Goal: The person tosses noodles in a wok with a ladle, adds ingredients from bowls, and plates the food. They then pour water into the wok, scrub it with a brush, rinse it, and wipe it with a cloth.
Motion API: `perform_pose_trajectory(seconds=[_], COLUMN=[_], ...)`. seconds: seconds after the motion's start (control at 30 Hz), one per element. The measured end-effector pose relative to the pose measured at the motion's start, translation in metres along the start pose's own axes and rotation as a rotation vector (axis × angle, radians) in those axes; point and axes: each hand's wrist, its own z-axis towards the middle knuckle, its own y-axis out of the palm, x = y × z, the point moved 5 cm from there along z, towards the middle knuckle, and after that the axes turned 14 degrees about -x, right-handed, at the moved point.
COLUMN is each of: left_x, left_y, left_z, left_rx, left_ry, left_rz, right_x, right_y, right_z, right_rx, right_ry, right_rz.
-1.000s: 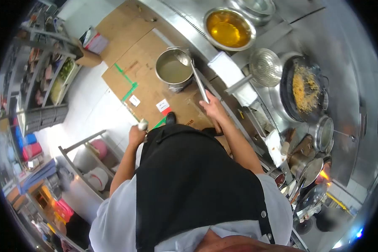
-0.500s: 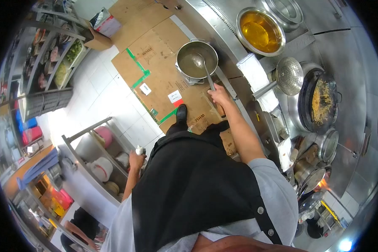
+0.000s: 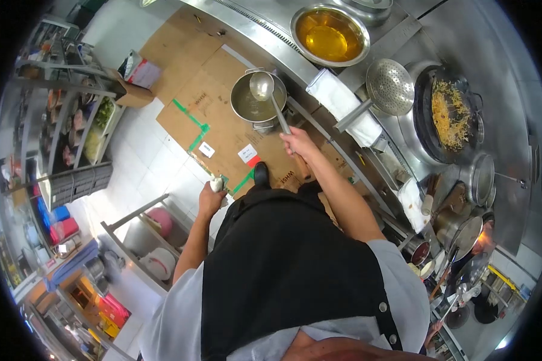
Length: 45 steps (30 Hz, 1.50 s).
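Observation:
My right hand (image 3: 299, 144) is closed round the handle of a long ladle (image 3: 283, 120), whose bowl sits over a metal pot (image 3: 239, 108) of cloudy liquid. The ladle's wooden end sticks out below the hand. On the left, my left hand (image 3: 212, 200) grips a crumpled white cloth (image 3: 217, 183), which shows above the fingers. The pot stands low, above the cardboard-covered floor (image 3: 223, 78). Nearest to its right is the steel counter edge (image 3: 271, 45).
A basin of yellow oil (image 3: 328, 41), a perforated strainer (image 3: 391, 86) on a white towel (image 3: 337, 99) and a wok with yellow shreds (image 3: 448, 114) line the right counter. A flame burns near pots at lower right. Shelves stand at left.
The ladle's bowl has risen from the liquid towards the pot's far rim. My left hand has moved up and forward with the cloth. The view has shifted, and the person at lower left has left view.

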Motion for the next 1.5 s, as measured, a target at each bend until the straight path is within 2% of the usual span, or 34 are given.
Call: perform_pose_trajectory(seconds=[0.07,0.13,0.2,0.23,0.33,0.43,0.53,0.57,0.63,0.73,0.77,0.83,0.93,1.0,1.07,1.13,1.2,1.27,1.33,1.4,1.43,1.47,1.5], left_x=[0.004,-0.002,-0.036,-0.065,-0.138,-0.17,-0.177,-0.174,-0.141,-0.089,-0.07,-0.022,0.063,0.102,0.182,0.231,0.298,0.36,0.396,0.433,0.455,0.468,0.479], left_y=[0.008,0.01,0.018,0.024,0.03,0.026,0.019,0.017,-0.001,-0.015,-0.019,-0.027,-0.031,-0.022,-0.019,0.007,0.033,0.065,0.113,0.154,0.167,0.184,0.2], left_z=[-0.011,-0.036,-0.058,-0.068,-0.093,-0.11,-0.092,-0.082,-0.06,-0.01,0.006,0.034,0.059,0.092,0.074,0.089,0.065,0.044,0.042,0.024,0.005,-0.008,-0.019], left_rx=[-0.011,-0.046,-0.061,-0.039,-0.002,0.054,0.116,0.079,0.002,-0.052,-0.068,-0.073,-0.15,-0.246,-0.288,-0.389,-0.435,-0.455,-0.534,-0.62,-0.605,-0.648,-0.688], left_ry=[0.021,-0.062,-0.087,-0.069,-0.196,-0.268,-0.225,-0.23,-0.235,0.009,0.014,0.08,0.283,0.342,0.402,0.471,0.568,0.702,0.661,0.663,0.76,0.719,0.673], left_rz=[0.014,0.027,0.13,0.07,0.115,0.003,0.096,0.028,-0.091,-0.035,-0.016,0.049,-0.139,-0.144,-0.163,-0.26,-0.253,-0.201,-0.207,-0.199,-0.142,-0.209,-0.277], right_x=[0.012,0.023,0.03,0.033,0.034,0.03,0.012,0.016,0.005,-0.02,-0.029,-0.046,-0.072,-0.096,-0.104,-0.113,-0.126,-0.128,-0.152,-0.141,-0.14,-0.137,-0.127], right_y=[-0.02,-0.032,-0.034,-0.034,-0.029,-0.018,0.005,0.005,0.017,0.044,0.053,0.061,0.062,0.061,0.038,0.016,-0.013,-0.074,-0.108,-0.169,-0.194,-0.218,-0.244], right_z=[0.033,0.059,0.076,0.079,0.083,0.081,0.046,0.045,0.023,-0.024,-0.044,-0.086,-0.16,-0.222,-0.278,-0.337,-0.398,-0.447,-0.491,-0.521,-0.528,-0.534,-0.535], right_rx=[0.058,0.102,0.097,0.097,0.076,0.115,0.143,0.081,0.025,-0.104,-0.154,-0.22,-0.267,-0.28,-0.228,-0.188,0.138,0.573,0.947,0.908,0.866,0.821,0.906], right_ry=[0.032,0.084,0.14,0.168,0.222,0.196,0.157,0.161,0.152,0.08,0.045,-0.042,-0.232,-0.408,-0.548,-0.697,-0.713,-0.526,-0.318,-0.382,-0.441,-0.498,-0.438], right_rz=[-0.172,-0.276,-0.304,-0.322,-0.407,-0.396,-0.218,-0.121,0.213,0.555,0.641,0.732,0.803,0.821,0.822,0.802,0.65,0.211,-0.303,-0.179,-0.068,0.044,-0.035])
